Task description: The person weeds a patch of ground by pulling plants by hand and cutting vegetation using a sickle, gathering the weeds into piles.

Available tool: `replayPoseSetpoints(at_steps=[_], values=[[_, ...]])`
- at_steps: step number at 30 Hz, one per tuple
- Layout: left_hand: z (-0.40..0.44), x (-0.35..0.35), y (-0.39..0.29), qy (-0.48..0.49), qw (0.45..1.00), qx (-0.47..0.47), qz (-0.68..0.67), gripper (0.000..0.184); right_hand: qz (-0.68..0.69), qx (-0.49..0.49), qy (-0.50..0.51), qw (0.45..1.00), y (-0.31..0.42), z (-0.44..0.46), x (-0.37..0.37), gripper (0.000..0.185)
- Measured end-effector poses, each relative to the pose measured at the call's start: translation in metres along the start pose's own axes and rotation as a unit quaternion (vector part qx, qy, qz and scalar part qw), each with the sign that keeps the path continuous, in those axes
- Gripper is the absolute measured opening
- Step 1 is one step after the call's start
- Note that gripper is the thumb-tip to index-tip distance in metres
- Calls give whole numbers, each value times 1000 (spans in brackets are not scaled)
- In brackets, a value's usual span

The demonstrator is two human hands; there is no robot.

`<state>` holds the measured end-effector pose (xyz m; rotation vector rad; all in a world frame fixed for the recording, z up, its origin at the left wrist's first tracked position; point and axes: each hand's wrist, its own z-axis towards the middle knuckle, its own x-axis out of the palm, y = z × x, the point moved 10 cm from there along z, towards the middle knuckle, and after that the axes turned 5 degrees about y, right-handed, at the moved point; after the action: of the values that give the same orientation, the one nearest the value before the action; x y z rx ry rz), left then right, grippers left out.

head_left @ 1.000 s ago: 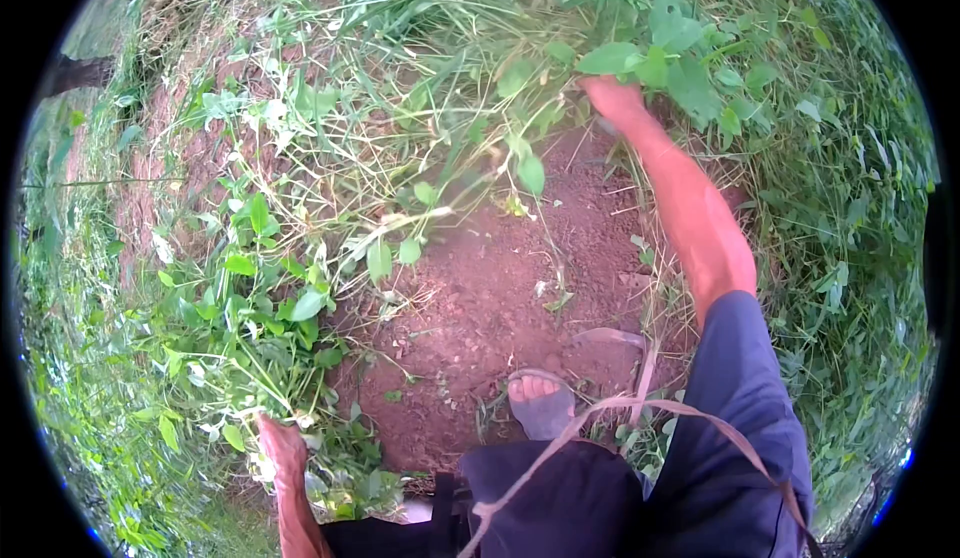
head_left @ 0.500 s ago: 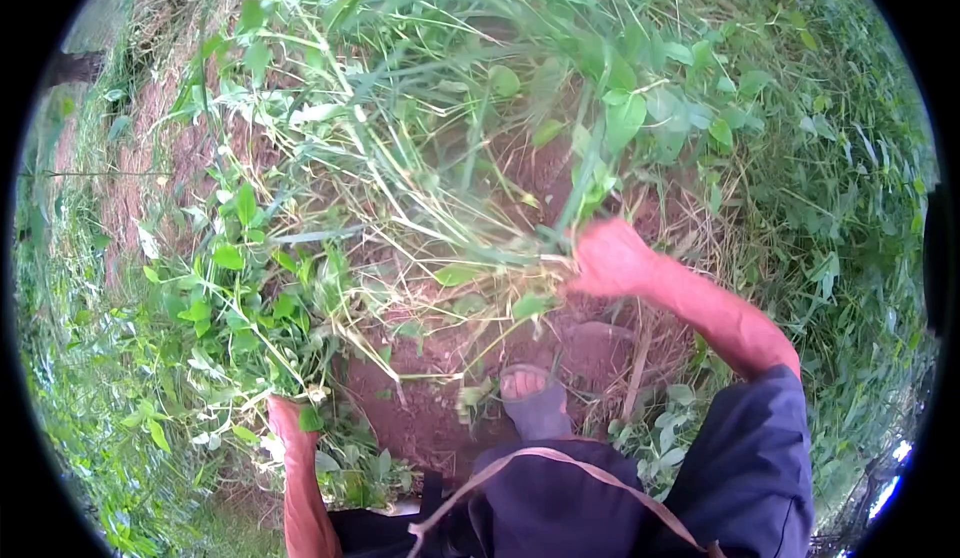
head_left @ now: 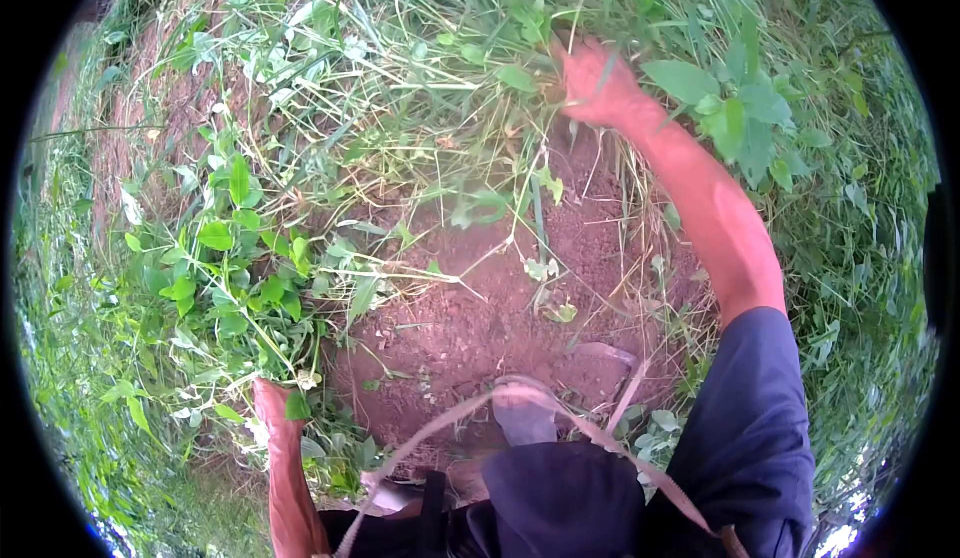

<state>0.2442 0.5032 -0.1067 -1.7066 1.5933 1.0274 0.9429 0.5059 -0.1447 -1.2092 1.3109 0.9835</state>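
Note:
At the lower left, my left hand [head_left: 274, 408] is closed round the stems of a leafy green bunch of weeds [head_left: 215, 236] that fans out above it. Farther up and to the right, my right hand [head_left: 600, 86] is curled into a fist among grass and weed stems [head_left: 470, 78], slightly blurred. Its fingertips are partly hidden by the greenery. A small dark patch shows beside its thumb, too unclear to name. Loose stems [head_left: 400, 273] trail over the reddish soil [head_left: 480, 323] between my hands.
Dense grass [head_left: 860, 248] grows along the right side. A broad-leaved plant [head_left: 735, 108] stands beside my right forearm. My foot [head_left: 525, 413] is on the soil below, and a pale strap [head_left: 450, 420] loops across in front of my dark-clothed legs.
My right hand has moved up and away from me, carrying or pushing grass forward and uncovering more soil. My left hand stays on its bunch, shifted slightly.

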Motion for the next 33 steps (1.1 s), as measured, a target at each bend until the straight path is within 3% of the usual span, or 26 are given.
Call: replayPoseSetpoints(at_steps=[1,3,5,7,9,10,12,13,15,16,18,19,21,24,25,26,28,30,33], values=[[0,-1,-4,9,998,-49,31,41,2,-2,2,1000,-5,5,1,71],[7,0,3,-77,997,-6,19,33,53,17,57,997,-23,21,10,59],[-1,0,-5,-63,997,-4,43,30,110,32,54,992,-24,29,9,50],[-10,-16,-35,-109,994,18,9,30,258,135,167,942,-48,14,28,48],[-7,-17,-43,-116,992,18,49,28,222,102,160,956,-55,-3,19,44],[-10,-18,-43,-118,992,14,44,28,369,120,105,916,-65,-15,34,43],[-3,-3,-36,-22,997,-47,65,16,378,134,71,913,-66,-35,16,47],[-6,-9,-40,-80,993,-46,71,18,382,141,54,912,-66,-45,7,50],[-1,-3,-29,-115,993,-17,9,19,397,245,63,882,-79,-72,-3,47],[0,-4,-26,-119,993,-15,8,19,422,266,158,852,-75,-83,1,59],[-9,-11,-46,-95,993,5,72,20,440,283,46,851,-61,-111,-13,46],[-8,-10,-45,-91,993,-2,69,20,438,277,51,854,-41,-126,-18,46],[-5,-3,-40,-66,996,1,66,23,464,277,218,813,35,-183,-5,45],[-4,-10,-48,-130,991,25,32,26,235,64,359,901,129,-229,-17,33],[-16,-20,-59,-140,990,27,18,28,243,-19,370,896,147,-239,-13,30],[-10,-10,-44,-134,990,17,38,29,246,-22,377,893,148,-242,-7,30],[1,-1,-33,-140,989,25,35,32,262,-250,125,924,165,-218,-60,19],[-1,-6,-39,-158,987,27,32,37,195,-257,113,940,157,-169,-57,27],[9,10,-20,-97,995,-8,19,46,151,-149,73,975,113,-64,-69,45]])
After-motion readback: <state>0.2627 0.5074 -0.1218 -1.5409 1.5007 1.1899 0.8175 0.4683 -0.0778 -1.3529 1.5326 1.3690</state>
